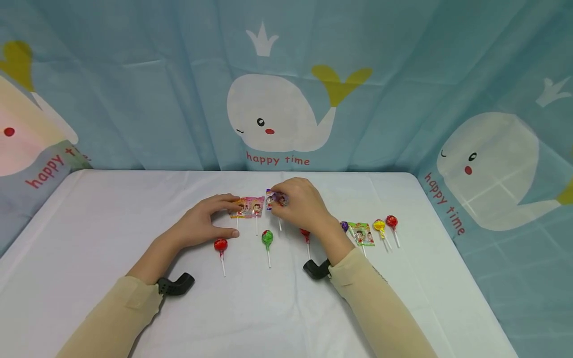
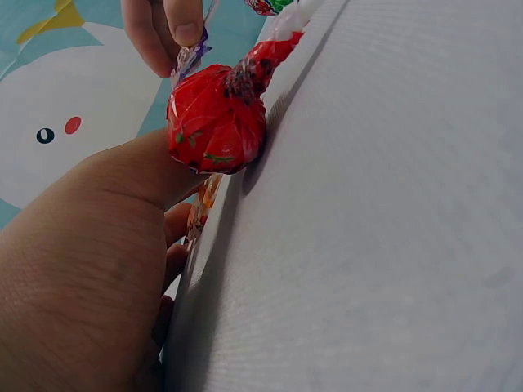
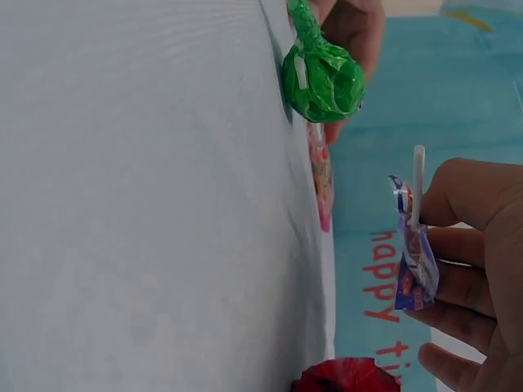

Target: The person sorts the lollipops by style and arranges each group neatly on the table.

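Observation:
My right hand (image 1: 302,201) pinches a flat lollipop in a purple wrapper (image 3: 417,269) between thumb and fingers. In the right wrist view it is held up off the table, white stick showing. To its left, pink and orange flat-wrapped lollipops (image 1: 251,207) lie side by side, sticks toward me. The fingertips of my left hand (image 1: 201,221) rest at their left edge, fingers loosely bent and thumb apart. Just below that thumb lies a round red lollipop (image 1: 221,244), large in the left wrist view. A green round lollipop (image 1: 267,237) lies between the hands, nearer me.
Under my right wrist a dark red lollipop (image 1: 306,234) is partly covered. Farther right lie a purple one (image 1: 344,226), a green flat-wrapped one (image 1: 361,233), yellow (image 1: 379,224) and red (image 1: 391,221) round ones. A whale-print curtain (image 1: 179,114) hangs behind the white table (image 1: 250,318).

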Motion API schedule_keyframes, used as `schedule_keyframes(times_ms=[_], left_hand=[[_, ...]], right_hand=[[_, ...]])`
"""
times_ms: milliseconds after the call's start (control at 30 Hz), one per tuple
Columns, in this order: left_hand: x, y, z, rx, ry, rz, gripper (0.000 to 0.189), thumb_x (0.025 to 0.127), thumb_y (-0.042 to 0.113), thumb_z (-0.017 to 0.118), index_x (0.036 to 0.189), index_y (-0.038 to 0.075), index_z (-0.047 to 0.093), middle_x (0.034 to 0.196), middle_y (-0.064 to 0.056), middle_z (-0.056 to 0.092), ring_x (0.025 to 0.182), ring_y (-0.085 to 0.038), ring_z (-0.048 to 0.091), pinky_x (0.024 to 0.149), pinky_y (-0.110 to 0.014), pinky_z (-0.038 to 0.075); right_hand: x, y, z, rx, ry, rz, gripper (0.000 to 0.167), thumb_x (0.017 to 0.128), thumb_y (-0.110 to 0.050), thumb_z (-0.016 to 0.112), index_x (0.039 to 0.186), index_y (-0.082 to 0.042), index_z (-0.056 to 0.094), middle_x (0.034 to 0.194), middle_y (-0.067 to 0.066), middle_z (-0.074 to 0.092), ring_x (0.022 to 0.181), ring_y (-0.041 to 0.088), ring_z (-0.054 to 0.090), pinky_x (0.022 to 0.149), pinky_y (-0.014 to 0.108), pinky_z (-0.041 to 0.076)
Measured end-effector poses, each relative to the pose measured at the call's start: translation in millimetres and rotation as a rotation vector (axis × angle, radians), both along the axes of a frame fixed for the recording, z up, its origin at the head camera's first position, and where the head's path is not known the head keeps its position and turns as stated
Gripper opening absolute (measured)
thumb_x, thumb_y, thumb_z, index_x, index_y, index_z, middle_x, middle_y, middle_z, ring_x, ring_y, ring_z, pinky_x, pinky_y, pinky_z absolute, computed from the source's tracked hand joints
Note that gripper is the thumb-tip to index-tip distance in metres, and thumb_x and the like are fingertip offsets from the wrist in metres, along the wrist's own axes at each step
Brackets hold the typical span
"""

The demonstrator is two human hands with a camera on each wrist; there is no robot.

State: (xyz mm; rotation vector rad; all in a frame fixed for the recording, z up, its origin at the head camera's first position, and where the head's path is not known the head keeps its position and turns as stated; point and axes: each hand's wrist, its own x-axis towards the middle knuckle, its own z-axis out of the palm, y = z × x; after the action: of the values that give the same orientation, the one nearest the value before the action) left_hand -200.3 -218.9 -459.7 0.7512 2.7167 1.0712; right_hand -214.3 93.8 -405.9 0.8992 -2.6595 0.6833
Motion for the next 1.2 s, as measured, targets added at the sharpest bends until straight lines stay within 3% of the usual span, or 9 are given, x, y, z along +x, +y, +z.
schedule_keyframes(times_ms=[667,1200], left_hand=[[2.0,0.2,0.0,0.007,0.009,-0.010,0.067,0.085,0.046,0.095,0.142,0.020,0.073,0.165,-0.003,0.052,0.159,-0.034,0.037,0.127,-0.066,0.029],[1.0,-0.7,1.7,0.022,0.020,-0.019,0.067,0.084,0.046,0.096,0.143,0.023,0.074,0.164,-0.001,0.053,0.158,-0.031,0.039,0.127,-0.064,0.031]], right_hand=[[-3.5,-12,-5.1,0.038,-0.085,-0.003,0.029,0.091,-0.020,0.078,0.118,-0.015,0.084,0.110,-0.003,0.080,0.108,0.018,0.071,0.107,0.041,0.052],[-5.6,-16,-13.0,0.096,-0.064,0.009,0.028,0.091,-0.021,0.080,0.118,-0.014,0.084,0.109,-0.002,0.081,0.107,0.019,0.072,0.109,0.042,0.051]])
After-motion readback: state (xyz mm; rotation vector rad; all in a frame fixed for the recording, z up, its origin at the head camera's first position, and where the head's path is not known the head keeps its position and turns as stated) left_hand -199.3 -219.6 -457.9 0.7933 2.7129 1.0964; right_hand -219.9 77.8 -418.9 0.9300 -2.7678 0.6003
